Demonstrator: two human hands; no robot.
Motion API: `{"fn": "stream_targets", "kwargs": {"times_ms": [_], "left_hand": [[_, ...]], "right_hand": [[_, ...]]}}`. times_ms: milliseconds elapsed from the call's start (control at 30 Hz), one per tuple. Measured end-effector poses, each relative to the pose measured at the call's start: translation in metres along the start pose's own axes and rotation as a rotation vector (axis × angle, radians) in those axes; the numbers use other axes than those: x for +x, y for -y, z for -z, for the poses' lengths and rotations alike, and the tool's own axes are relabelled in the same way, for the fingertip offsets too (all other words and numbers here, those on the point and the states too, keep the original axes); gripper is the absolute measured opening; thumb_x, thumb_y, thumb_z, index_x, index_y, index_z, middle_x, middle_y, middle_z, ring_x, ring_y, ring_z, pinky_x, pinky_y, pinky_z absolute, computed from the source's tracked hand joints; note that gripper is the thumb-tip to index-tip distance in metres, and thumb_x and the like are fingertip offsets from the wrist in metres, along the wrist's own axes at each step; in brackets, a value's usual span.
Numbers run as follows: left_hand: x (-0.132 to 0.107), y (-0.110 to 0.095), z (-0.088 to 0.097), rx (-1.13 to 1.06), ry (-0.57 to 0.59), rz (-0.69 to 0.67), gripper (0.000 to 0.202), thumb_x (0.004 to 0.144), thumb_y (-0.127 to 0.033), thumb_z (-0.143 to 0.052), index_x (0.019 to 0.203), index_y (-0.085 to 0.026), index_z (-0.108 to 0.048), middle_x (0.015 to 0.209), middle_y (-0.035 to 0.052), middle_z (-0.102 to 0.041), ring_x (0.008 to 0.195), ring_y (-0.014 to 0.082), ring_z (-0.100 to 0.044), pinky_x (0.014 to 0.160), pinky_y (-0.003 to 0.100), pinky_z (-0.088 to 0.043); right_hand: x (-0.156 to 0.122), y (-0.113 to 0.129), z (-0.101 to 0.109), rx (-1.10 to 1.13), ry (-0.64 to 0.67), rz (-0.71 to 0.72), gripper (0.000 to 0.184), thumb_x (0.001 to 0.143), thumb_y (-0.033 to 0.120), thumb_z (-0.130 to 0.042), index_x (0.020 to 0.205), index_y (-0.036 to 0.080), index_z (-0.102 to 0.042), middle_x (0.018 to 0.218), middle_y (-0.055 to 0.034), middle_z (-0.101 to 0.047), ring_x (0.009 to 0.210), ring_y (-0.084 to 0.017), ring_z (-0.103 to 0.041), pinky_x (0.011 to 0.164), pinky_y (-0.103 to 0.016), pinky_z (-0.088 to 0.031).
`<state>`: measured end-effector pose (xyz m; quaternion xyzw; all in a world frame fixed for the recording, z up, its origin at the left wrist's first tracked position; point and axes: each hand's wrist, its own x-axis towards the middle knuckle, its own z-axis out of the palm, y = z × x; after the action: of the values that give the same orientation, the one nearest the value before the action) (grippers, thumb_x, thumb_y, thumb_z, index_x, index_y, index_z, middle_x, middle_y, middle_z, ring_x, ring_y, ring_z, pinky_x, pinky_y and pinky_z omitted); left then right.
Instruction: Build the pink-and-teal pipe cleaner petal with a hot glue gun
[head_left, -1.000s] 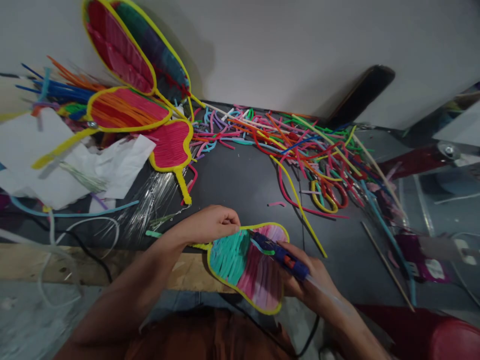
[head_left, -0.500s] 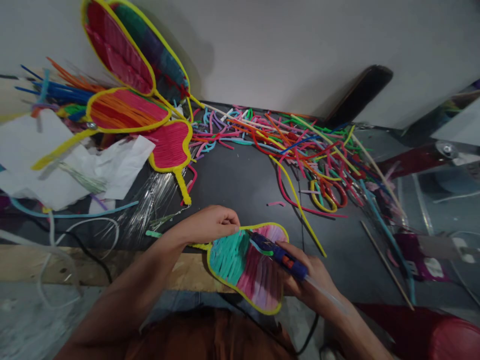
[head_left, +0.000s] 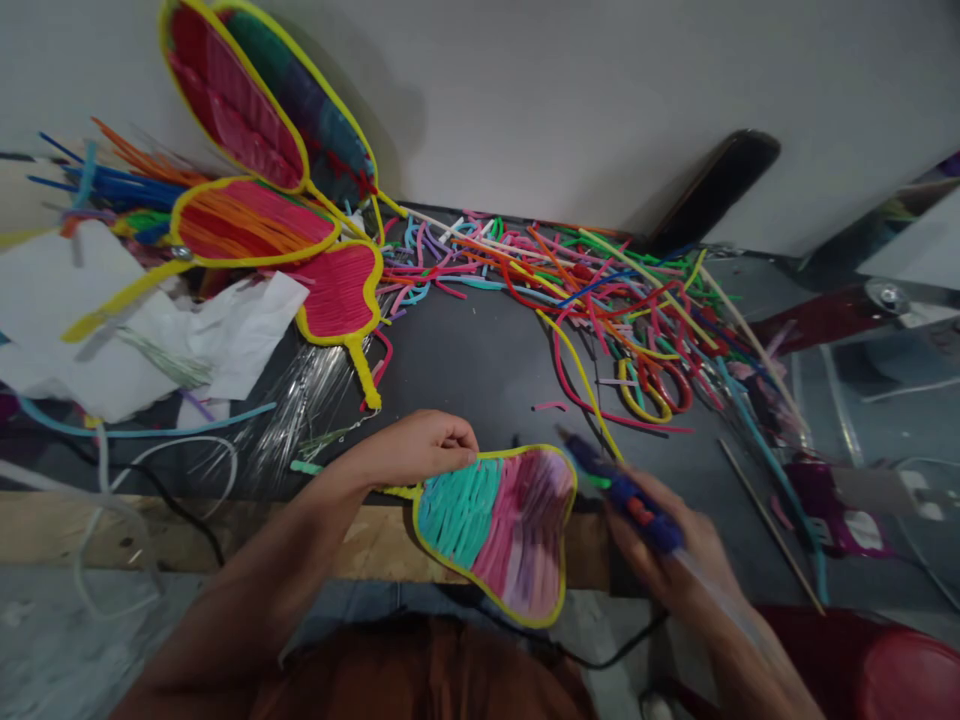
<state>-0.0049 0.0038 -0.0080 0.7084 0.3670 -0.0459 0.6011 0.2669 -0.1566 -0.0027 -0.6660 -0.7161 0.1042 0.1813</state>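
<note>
My left hand (head_left: 420, 450) is closed on the upper left edge of a yellow-rimmed fan-shaped piece (head_left: 502, 525) filled with teal, pink and purple strands, held over the table's front edge. To the right of the piece, my right hand (head_left: 679, 550) grips a blue glue gun (head_left: 626, 492). The gun's tip points up and left, clear of the piece. The right hand and gun are blurred by motion.
A heap of coloured cords (head_left: 600, 300) covers the back of the dark table (head_left: 480, 365). Finished yellow-rimmed pieces (head_left: 247, 215) lean at the back left above white paper (head_left: 112, 330). A thin stick (head_left: 757, 515) lies at right. A black cable (head_left: 607, 655) hangs below the table edge.
My right hand has pulled the glue gun off the fan-shaped piece and moved it to the right. The left hand and the piece have stayed put.
</note>
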Motion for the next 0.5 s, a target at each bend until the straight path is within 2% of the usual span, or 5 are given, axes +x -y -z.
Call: {"fn": "stream_targets", "kwargs": {"times_ms": [133, 267, 333, 400, 500], "left_hand": [[0.000, 0.000, -0.001, -0.065, 0.016, 0.028, 0.023, 0.075, -0.032, -0.052, 0.082, -0.014, -0.064, 0.070, -0.0008, -0.059, 0.061, 0.0100, -0.049, 0.056, 0.019, -0.036], [0.001, -0.001, 0.000, -0.082, 0.023, 0.066, 0.024, 0.072, -0.033, -0.053, 0.083, -0.014, -0.065, 0.067, -0.0015, -0.058, 0.059, 0.0101, -0.049, 0.054, 0.020, -0.035], [0.001, -0.001, 0.000, -0.092, 0.024, 0.075, 0.025, 0.071, -0.033, -0.054, 0.083, -0.014, -0.065, 0.067, -0.0016, -0.058, 0.059, 0.0103, -0.049, 0.054, 0.020, -0.035], [0.001, -0.002, 0.000, -0.106, 0.027, 0.075, 0.025, 0.071, -0.033, -0.054, 0.084, -0.014, -0.065, 0.068, -0.0015, -0.059, 0.059, 0.0105, -0.050, 0.055, 0.020, -0.036], [0.001, -0.002, 0.000, -0.109, 0.022, 0.070, 0.026, 0.071, -0.034, -0.054, 0.084, -0.014, -0.065, 0.069, -0.0013, -0.060, 0.060, 0.0108, -0.051, 0.055, 0.020, -0.036]], "right_hand": [[0.008, -0.037, 0.005, -0.348, -0.081, -0.146, 0.047, 0.090, 0.035, -0.043, 0.131, 0.013, -0.046, 0.098, -0.0166, -0.069, 0.078, -0.029, -0.069, 0.063, -0.037, -0.054], [0.018, -0.057, 0.008, -0.511, -0.107, -0.076, 0.051, 0.092, 0.035, -0.040, 0.133, 0.006, -0.045, 0.106, -0.0226, -0.063, 0.094, -0.035, -0.061, 0.077, -0.050, -0.050], [0.023, -0.047, 0.009, -0.459, -0.201, -0.007, 0.045, 0.092, 0.031, -0.044, 0.131, 0.011, -0.048, 0.118, -0.0213, -0.059, 0.105, -0.035, -0.056, 0.086, -0.052, -0.047], [0.029, -0.024, 0.005, -0.331, -0.294, 0.076, 0.038, 0.090, 0.025, -0.048, 0.128, 0.020, -0.052, 0.121, -0.0146, -0.060, 0.111, -0.031, -0.053, 0.093, -0.050, -0.044], [0.041, 0.020, -0.014, -0.047, -0.191, 0.313, 0.031, 0.088, 0.024, -0.055, 0.120, 0.023, -0.056, 0.109, -0.0095, -0.066, 0.106, -0.025, -0.055, 0.091, -0.043, -0.047]]}}
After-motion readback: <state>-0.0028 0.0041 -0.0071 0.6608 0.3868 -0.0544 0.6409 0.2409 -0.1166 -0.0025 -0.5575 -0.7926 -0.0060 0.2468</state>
